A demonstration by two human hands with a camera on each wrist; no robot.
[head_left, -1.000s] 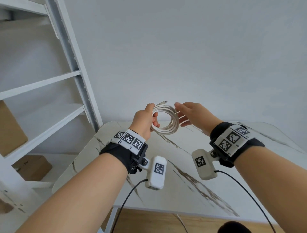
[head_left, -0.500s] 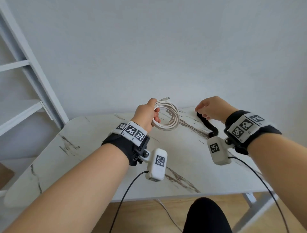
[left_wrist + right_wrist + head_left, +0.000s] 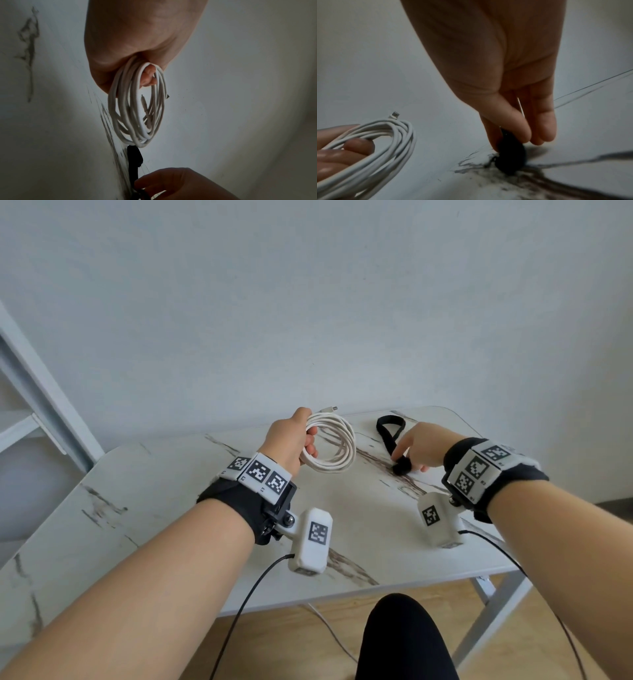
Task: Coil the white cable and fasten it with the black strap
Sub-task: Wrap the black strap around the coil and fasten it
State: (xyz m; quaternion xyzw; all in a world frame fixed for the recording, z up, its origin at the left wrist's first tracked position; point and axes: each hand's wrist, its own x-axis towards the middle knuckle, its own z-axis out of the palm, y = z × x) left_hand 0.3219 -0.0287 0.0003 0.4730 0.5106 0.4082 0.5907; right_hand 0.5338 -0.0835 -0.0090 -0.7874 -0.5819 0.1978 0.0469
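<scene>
The white cable [image 3: 334,445] is wound into a coil of several loops, and my left hand [image 3: 294,440] grips it just above the table, fingers curled through the loops. Its plug [image 3: 329,408] sticks out at the top. The black strap [image 3: 390,428] lies on the table to the right of the coil, its looped end farthest from me. My right hand [image 3: 416,451] pinches the strap's near end against the tabletop. The right wrist view shows thumb and forefinger closing on that dark end [image 3: 510,159], with the coil [image 3: 385,142] at the left. In the left wrist view the coil [image 3: 137,108] hangs above the strap [image 3: 134,158].
The white marble-patterned table [image 3: 171,525] stands against a plain wall. A white shelf frame [image 3: 37,405] rises at the left. My knee in black [image 3: 404,642] is below the table's front edge, and a table leg [image 3: 489,618] slants down at the right.
My right hand left the coil, moved right to the black strap and now pinches its near end on the table. My left hand still grips the coil. The view has swung right and down.
</scene>
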